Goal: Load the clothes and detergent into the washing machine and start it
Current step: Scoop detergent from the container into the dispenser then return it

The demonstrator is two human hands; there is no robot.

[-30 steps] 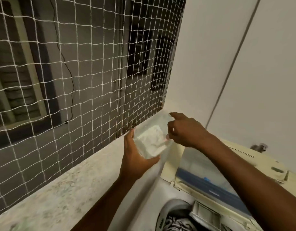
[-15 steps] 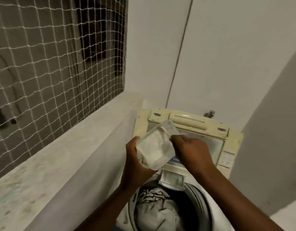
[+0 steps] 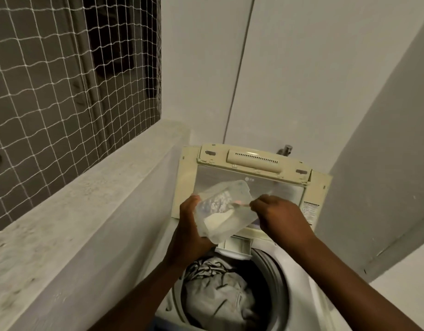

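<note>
A clear plastic container (image 3: 224,209) with white detergent powder in it is tilted above the washing machine. My left hand (image 3: 190,231) grips its lower left side. My right hand (image 3: 276,215) is at its open right edge, fingers pinched on what looks like a small scoop handle reaching inside. Below, the top-loading washing machine (image 3: 292,266) stands with its cream lid (image 3: 254,163) raised against the wall. Grey clothes with dark markings (image 3: 215,297) fill the drum. A small detergent tray (image 3: 237,246) sits at the drum's back rim.
A speckled concrete ledge (image 3: 74,211) runs along the left, topped by white netting (image 3: 62,80). White walls stand behind and to the right of the machine. A metal tap (image 3: 285,149) pokes out above the lid.
The container and both hands have moved from beside the ledge to above the machine's drum. My view has swung right and down, bringing the drum and clothes into sight.
</note>
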